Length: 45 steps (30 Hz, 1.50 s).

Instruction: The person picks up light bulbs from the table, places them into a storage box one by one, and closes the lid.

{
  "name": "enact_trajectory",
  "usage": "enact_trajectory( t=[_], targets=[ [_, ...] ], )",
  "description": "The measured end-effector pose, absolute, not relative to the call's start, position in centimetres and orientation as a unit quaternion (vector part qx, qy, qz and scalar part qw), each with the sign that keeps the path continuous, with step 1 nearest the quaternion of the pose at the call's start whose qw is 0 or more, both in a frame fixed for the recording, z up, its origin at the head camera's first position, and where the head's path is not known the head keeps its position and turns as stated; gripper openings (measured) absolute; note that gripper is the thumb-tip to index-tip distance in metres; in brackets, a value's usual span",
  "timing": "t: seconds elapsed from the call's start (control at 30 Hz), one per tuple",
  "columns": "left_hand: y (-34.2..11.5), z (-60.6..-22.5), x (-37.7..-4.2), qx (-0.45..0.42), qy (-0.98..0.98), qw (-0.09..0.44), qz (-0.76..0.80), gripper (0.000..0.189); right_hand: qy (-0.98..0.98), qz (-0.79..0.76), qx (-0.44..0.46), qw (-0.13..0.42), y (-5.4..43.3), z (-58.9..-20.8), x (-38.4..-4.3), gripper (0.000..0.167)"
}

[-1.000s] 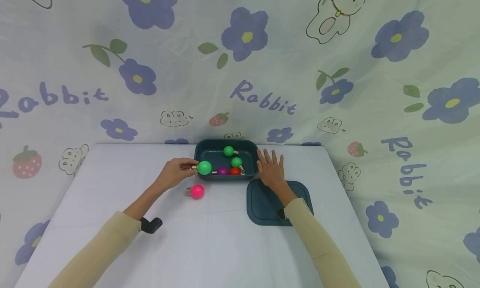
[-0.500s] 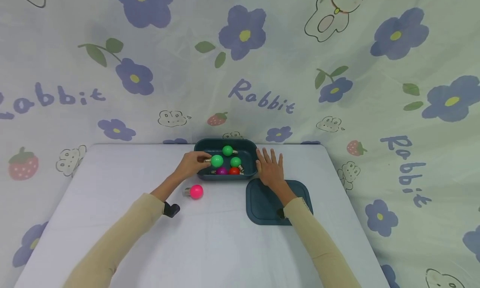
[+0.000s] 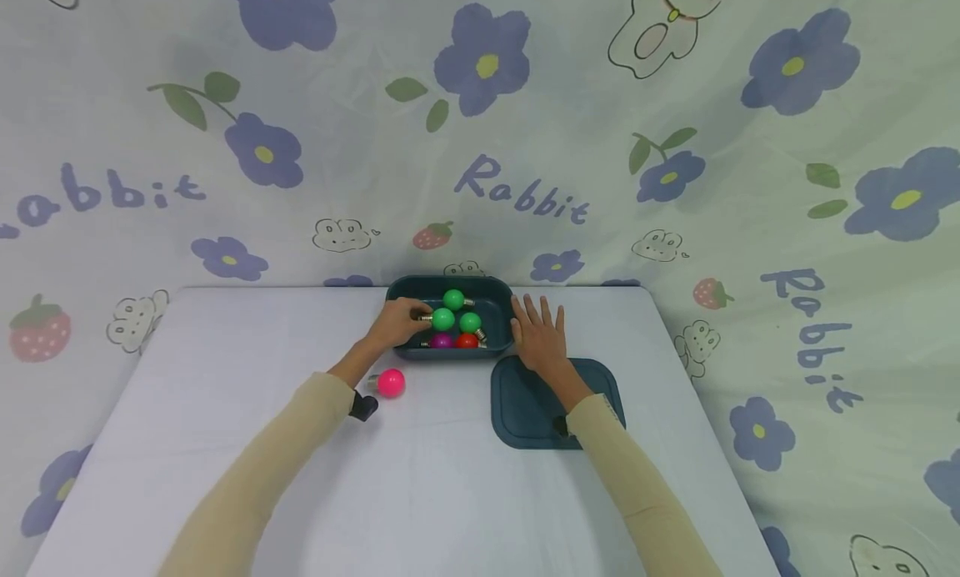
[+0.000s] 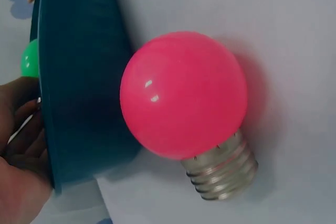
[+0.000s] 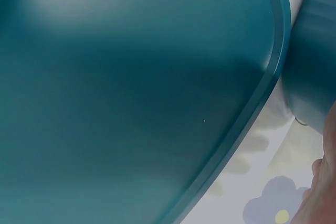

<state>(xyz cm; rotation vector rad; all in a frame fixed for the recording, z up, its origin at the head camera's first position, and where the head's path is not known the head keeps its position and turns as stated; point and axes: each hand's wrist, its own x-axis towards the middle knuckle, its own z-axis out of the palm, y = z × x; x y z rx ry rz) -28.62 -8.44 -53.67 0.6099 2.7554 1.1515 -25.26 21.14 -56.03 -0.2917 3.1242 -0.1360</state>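
Observation:
My left hand (image 3: 399, 322) reaches over the left end of a dark teal box (image 3: 491, 354) and pinches a green light bulb (image 3: 443, 319) by its metal screw base. Inside the box lie two other green bulbs (image 3: 453, 299), a purple bulb (image 3: 442, 341) and a red bulb (image 3: 467, 341). A pink bulb (image 4: 184, 95) lies on the table in front of the box, large in the left wrist view. My right hand (image 3: 542, 339) rests with spread, straight fingers against the right end of the box.
The flat teal lid (image 3: 525, 410) lies on the white table (image 3: 420, 494) under my right forearm, just in front of the box's right end. Behind the table hangs a patterned cloth (image 3: 420, 168) with flowers and rabbits.
My left hand has moved right and slightly away from me, carrying the green bulb from the box's left rim to over its inside. The right hand stays at the box's end.

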Motion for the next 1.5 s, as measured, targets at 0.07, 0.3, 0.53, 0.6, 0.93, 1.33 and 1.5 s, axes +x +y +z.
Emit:
enact_trajectory(
  t=[0.07,0.3,0.53,0.6,0.93,1.33,1.5],
  targets=[
    [-8.1,-53.7,-28.7,0.198,0.905,0.056,0.372,0.028,0.995,-0.041,-0.09,0.009,21.1,-56.1,-25.4,0.055],
    [-7.3,-54.0,-29.0,0.183,0.911,0.081,0.359,0.03,0.996,-0.036,-0.084,0.016,21.0,-56.3,-25.7,0.054],
    [-6.8,-54.2,-29.3,0.183,0.913,0.097,0.35,0.031,0.995,-0.044,-0.083,0.02,21.0,-56.1,-25.6,0.054],
    [-6.6,-54.4,-29.4,0.179,0.914,0.103,0.348,0.031,0.995,-0.045,-0.085,0.017,21.0,-56.1,-25.5,0.054],
    [-6.1,-55.1,-29.7,0.169,0.917,0.121,0.341,0.032,0.996,-0.039,-0.084,0.015,21.1,-56.2,-25.6,0.055],
    [-6.0,-55.1,-29.7,0.17,0.921,0.127,0.327,0.032,0.996,-0.031,-0.08,0.024,21.1,-56.0,-25.6,0.054],
    [-6.1,-54.7,-29.6,0.167,0.918,0.127,0.337,0.032,0.996,-0.036,-0.083,0.018,21.0,-56.1,-25.5,0.054]
  ],
)
